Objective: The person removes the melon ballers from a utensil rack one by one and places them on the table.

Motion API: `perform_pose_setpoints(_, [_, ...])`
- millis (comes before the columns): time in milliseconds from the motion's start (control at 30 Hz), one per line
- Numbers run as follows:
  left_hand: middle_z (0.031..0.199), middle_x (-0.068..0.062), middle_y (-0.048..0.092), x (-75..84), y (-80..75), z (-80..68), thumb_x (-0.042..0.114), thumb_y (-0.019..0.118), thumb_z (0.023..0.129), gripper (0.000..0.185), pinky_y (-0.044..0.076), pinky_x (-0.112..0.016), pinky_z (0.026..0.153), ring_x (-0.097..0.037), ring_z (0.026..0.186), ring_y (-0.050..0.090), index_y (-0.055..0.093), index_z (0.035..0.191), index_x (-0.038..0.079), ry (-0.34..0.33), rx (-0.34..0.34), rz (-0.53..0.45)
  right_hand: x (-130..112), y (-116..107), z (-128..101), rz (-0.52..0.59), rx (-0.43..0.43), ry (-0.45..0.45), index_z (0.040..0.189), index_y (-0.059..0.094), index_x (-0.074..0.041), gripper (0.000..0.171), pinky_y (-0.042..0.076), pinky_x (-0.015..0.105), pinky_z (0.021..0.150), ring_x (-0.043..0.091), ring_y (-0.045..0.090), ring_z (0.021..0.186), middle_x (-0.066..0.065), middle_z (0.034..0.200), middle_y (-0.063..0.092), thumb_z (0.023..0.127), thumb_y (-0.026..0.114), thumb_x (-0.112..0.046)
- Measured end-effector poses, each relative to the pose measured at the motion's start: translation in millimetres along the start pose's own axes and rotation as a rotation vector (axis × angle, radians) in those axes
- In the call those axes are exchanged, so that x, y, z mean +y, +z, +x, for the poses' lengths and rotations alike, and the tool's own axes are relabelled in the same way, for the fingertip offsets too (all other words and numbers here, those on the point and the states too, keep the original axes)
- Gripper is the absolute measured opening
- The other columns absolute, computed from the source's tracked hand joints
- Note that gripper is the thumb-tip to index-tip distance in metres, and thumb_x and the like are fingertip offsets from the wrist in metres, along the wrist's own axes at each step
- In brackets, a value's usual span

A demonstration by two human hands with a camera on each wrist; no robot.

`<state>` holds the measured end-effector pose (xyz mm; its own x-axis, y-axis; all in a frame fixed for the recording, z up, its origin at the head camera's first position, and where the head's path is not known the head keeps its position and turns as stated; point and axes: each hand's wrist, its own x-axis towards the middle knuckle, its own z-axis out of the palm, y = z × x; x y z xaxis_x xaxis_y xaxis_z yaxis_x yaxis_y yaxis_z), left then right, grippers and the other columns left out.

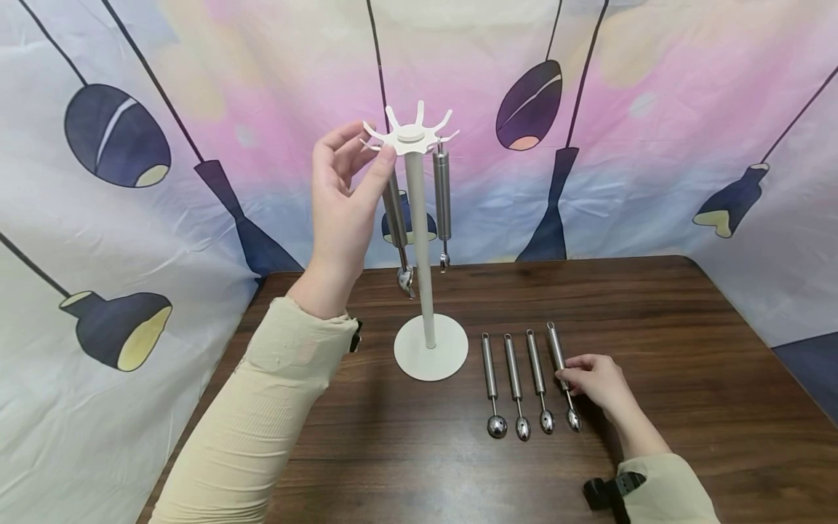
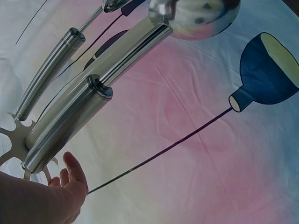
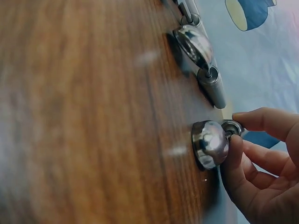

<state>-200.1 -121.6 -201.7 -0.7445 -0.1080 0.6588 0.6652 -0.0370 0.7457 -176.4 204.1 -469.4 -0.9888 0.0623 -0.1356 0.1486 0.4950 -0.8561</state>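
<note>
Shiny metal sits between the thumb and fingers of the right hand (image 1: 599, 380), which pinches the rightmost melon baller (image 1: 555, 348) low on its handle, near the neck. That baller's bowl is down at the wooden surface (image 1: 366, 466); whether its handle is slightly raised, I cannot tell. The left hand (image 1: 343, 185) is up at the top of the white rack (image 1: 420, 240), its thumb at the near edge of the pronged head (image 1: 411, 137) and its fingers bent around the prongs on the left side, pinching it. Cream sleeves cover both forearms, and a black strap (image 1: 612, 491) circles the right wrist.

Just beside the left hand, a large metal scoop (image 1: 395, 215) hangs from the pronged head, its bowl down. A slimmer metal scoop (image 1: 442, 193) hangs on the other side of the post, its small bowl also down. Below, the rack's round base (image 1: 412, 360) stands flat on the surface, the post upright.

To the left of the pinched baller, three more melon ballers (image 1: 489, 371) lie side by side, apart from one another, bowls toward the person and looped handle ends away. Behind everything hangs a pastel cloth (image 1: 628, 218) printed with dark blue lamps on cords
</note>
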Motion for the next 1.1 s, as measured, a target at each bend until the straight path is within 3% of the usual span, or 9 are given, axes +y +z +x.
perform_pose_setpoints(700, [0.135,-0.011,0.055,-0.3,-0.6,-0.3,0.012,0.063,0.095,0.048,0.048,-0.032,0.102,-0.018,0.117,0.053,0.042,0.137,0.003,-0.006,0.000,0.000,0.5,0.3,3.9,-0.066,0.002,0.026,0.108,0.065,0.014,0.037,0.054,0.027,0.059,0.011,0.064,0.060,0.008,0.081,0.072,0.087,0.071,-0.016])
perform_pose_setpoints(1100, [0.134,-0.009,0.055,0.0,-1.0,-0.7,0.012,0.064,0.094,0.048,0.048,-0.033,0.102,-0.019,0.117,0.053,0.043,0.137,0.004,-0.011,0.005,-0.009,-1.2,1.0,4.2,-0.150,0.010,0.028,0.113,0.064,0.011,0.041,0.051,0.028,0.060,0.012,0.063,0.062,0.016,0.091,0.072,0.087,0.070,-0.020])
